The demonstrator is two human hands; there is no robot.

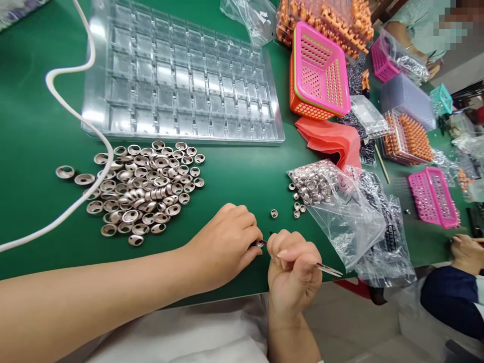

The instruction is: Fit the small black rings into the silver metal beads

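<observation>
My left hand [227,244] is closed near the table's front edge, pinching a small metal ring piece [259,243] between thumb and fingers. Beside it, my right hand [295,262] is wrapped round a thin metal tool [328,269], whose pointed ends stick out to the right. Its other end, thin and reddish, meets the piece in my left hand. A pile of silvery ring parts [145,189] lies to the left. One small ring [274,214] rests just beyond my hands. More small rings fill a clear bag [315,181] at the right.
Behind the pile lies a clear compartment tray [185,75], with a white cable [71,108] crossing its left corner. Stacked baskets [321,70] and a red cloth [333,141] are at the right. Another person's hand [467,252] is at the far right, near a pink basket [433,196].
</observation>
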